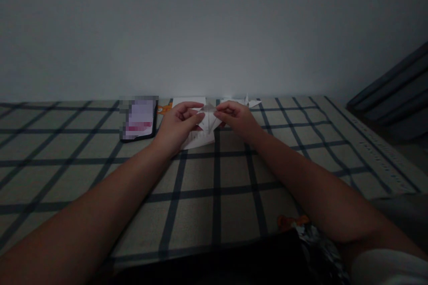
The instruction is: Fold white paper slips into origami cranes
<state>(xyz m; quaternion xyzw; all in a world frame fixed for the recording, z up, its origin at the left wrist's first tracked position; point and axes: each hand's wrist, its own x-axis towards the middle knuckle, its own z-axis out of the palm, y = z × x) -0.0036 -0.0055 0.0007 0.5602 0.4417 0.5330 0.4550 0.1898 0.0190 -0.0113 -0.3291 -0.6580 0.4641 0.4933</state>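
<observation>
My left hand (179, 124) and my right hand (238, 118) meet over a checked cloth, both pinching a small folded piece of white paper (209, 118) between fingertips. The folded paper is held just above a flat white sheet (197, 139) that lies on the cloth under my hands. Both forearms stretch out from the near edge toward the wall. The light is dim and the paper's folds are hard to make out.
A phone (139, 118) with a lit screen lies left of my hands. More white paper, including a small folded shape (246, 101), sits behind them by the wall. An orange figure (164, 108) peeks out beside the sheet. A dark crinkled wrapper (309, 240) lies near me at lower right.
</observation>
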